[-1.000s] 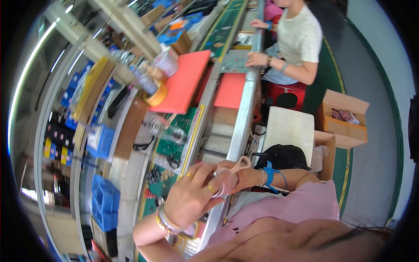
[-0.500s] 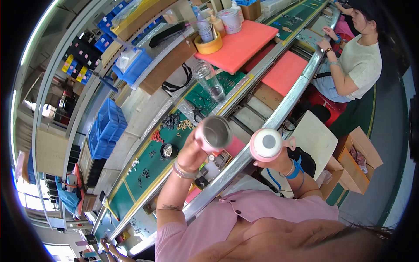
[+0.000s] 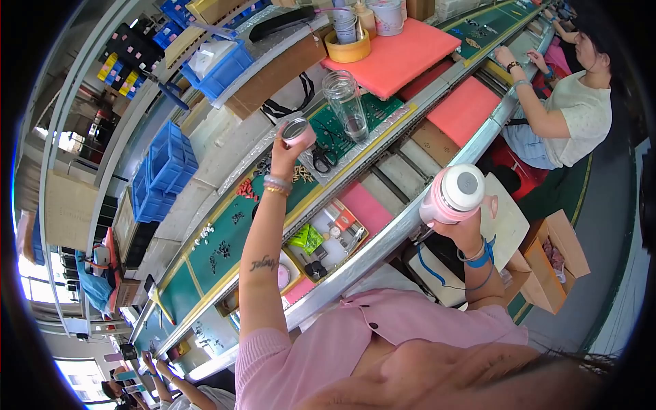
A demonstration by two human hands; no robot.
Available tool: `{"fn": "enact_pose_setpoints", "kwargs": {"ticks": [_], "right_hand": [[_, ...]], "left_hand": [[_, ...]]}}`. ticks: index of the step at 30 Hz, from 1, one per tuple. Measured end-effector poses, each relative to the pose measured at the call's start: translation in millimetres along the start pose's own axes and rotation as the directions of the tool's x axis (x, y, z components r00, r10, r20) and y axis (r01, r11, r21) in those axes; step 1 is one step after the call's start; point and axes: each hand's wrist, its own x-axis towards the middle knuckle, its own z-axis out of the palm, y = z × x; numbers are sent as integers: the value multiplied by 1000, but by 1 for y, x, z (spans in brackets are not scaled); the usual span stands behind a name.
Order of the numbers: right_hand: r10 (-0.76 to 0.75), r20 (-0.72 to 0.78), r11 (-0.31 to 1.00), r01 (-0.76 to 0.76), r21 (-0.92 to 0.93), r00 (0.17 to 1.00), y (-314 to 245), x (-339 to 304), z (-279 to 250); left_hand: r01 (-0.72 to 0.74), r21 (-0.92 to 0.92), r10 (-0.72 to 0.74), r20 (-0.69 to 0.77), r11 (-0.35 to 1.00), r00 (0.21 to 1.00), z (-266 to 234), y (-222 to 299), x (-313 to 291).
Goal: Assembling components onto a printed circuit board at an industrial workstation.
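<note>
My left hand [image 3: 282, 160] is stretched out over the green bench, its fingers wrapped around a small pink cup [image 3: 298, 134] with a metal rim. Close to the front rail, my right hand [image 3: 466, 234] grips a pink thermos bottle [image 3: 444, 205] topped by a white lid with a grey round centre. Just right of the cup stands a tall clear glass tumbler [image 3: 347, 109]. Black-handled scissors [image 3: 322, 161] lie below the cup, on a silvery sheet. Small red parts [image 3: 247, 189] and brass-coloured pieces [image 3: 301, 175] are scattered either side of my left forearm.
An open drawer [image 3: 328, 236] of small items sits under the bench edge. Orange-red foam [image 3: 403, 58] carries a tape roll [image 3: 347, 49] and tubs. Blue bins [image 3: 164, 167] stand at left. At right, a co-worker [image 3: 570, 109] sits; an open carton [image 3: 557, 260] is nearer.
My left hand has carried the pink cup away from me, toward the far side of the bench. The thermos in my right hand has shifted right and up and now tilts, showing its side.
</note>
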Motion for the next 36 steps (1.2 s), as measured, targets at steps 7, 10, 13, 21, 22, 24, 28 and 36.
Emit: {"fn": "enact_pose_setpoints", "kwargs": {"ticks": [7, 10, 13, 21, 22, 24, 28, 36], "right_hand": [[90, -58, 996, -89, 10, 994, -14, 36, -1], [98, -69, 994, -101, -30, 993, -15, 59, -4], [53, -74, 993, -61, -103, 996, -12, 86, -9], [-97, 61, 762, 114, -637, 993, -17, 167, -10], [-58, 48, 779, 76, -623, 997, -18, 174, -6], [-74, 78, 756, 107, -645, 994, -21, 187, -1], [-157, 97, 710, 181, -680, 983, -24, 205, 9], [-314, 148, 544, 305, -782, 938, -14, 226, 11]], "left_hand": [[-5, 780, 106, -78, 626, 991, 18, -26, 33], [-10, 870, 171, -85, 492, 982, 22, -18, 22], [-268, 855, 476, 29, 443, 879, 32, 16, 18], [-639, 666, 497, 435, 384, 751, 117, 159, 16], [-633, 671, 495, 429, 386, 756, 121, 162, 20], [-611, 678, 435, 444, 409, 784, 124, 162, 27], [-583, 731, 399, 445, 354, 801, 121, 160, 40], [-428, 671, 236, 362, 605, 902, 112, 158, 60]]}}
